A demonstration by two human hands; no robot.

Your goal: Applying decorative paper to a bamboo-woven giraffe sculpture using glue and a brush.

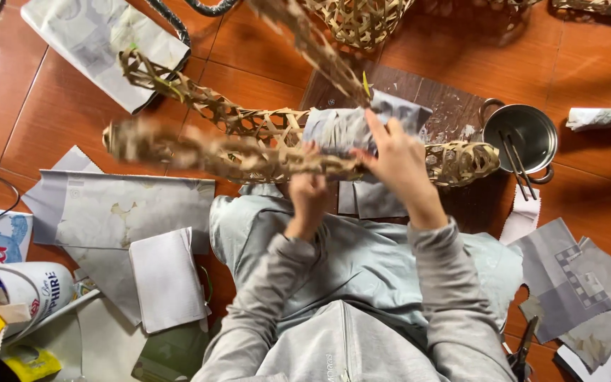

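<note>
the woven bamboo frame (263, 145) lies across the person's lap and the dark wooden board (454, 99), a long lattice of pale strips with limbs branching up and to the left, part of it blurred. a patch of grey paper (351, 127) is wrapped around its middle. nearest the camera are the grey sleeves and the pale cloth over the knees. the left hand (307, 194) is curled shut around the lower limb of the frame, gripping it from beneath. the right hand (399, 163) rests flat on the grey paper, fingers (380, 131) spread and pressed against it, just beside the left hand. torn sheets of paper (129, 209) lie on the red tiled floor (30, 106) to the left, with more grey sheets (574, 283) to the right. beyond the right hand a small steel pot (521, 134) stands at the edge of the board, a pair of thin sticks leaning inside it. farther off, another woven basket (358, 21) sits at the top edge
</note>
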